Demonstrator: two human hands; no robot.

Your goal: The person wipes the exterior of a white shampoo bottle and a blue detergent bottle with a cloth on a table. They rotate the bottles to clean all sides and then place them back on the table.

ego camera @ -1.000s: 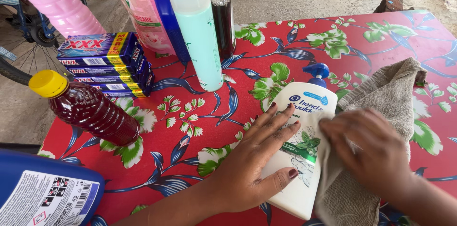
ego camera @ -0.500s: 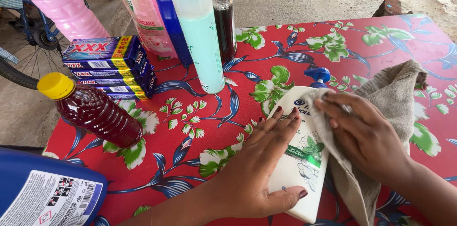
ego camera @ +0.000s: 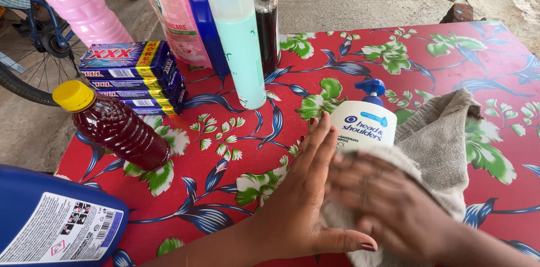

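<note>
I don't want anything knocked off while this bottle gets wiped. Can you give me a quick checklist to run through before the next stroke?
1. White pump bottle lies flat on the table: ok.
2. Left hand steadies the bottle from its side: ok.
3. Right hand presses the grey cloth onto the bottle: ok, though the hand is blurred.
4. Blue pump closed: cannot tell.
5. Red bottle with yellow cap lies apart from both hands: ok.
6. Tall green bottle stands upright, apart from the hands: ok.
</note>
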